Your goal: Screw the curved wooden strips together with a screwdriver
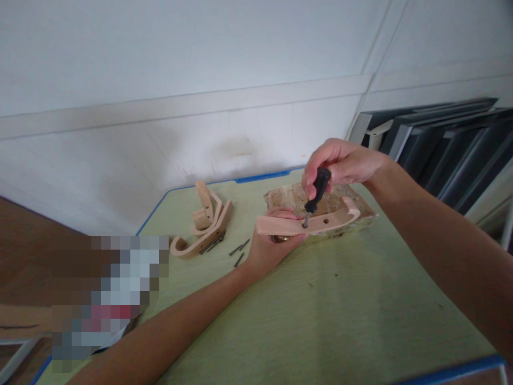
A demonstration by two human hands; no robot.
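Note:
My right hand (pixel 326 168) is closed around the black handle of a screwdriver (pixel 319 190). The screwdriver leans slightly, its tip in a hole of a light wooden hook (pixel 340 215) with a curled end. A second hole shows nearer the curl. My left hand (pixel 270 243) grips the hook's straight end from below and both sides. Under the hook, by my left fingers, a brassy round object (pixel 281 238) is partly hidden. A brown, speckled slab with a shiny wrapping (pixel 292 199) lies beneath and behind the hook.
More curved wooden hooks (pixel 200 243) lie to the left, with several dark screws (pixel 239 247) beside them. The green tabletop (pixel 280 321) has a blue edge and stands against a white wall (pixel 192 139). Dark panels (pixel 441 149) lean at the right.

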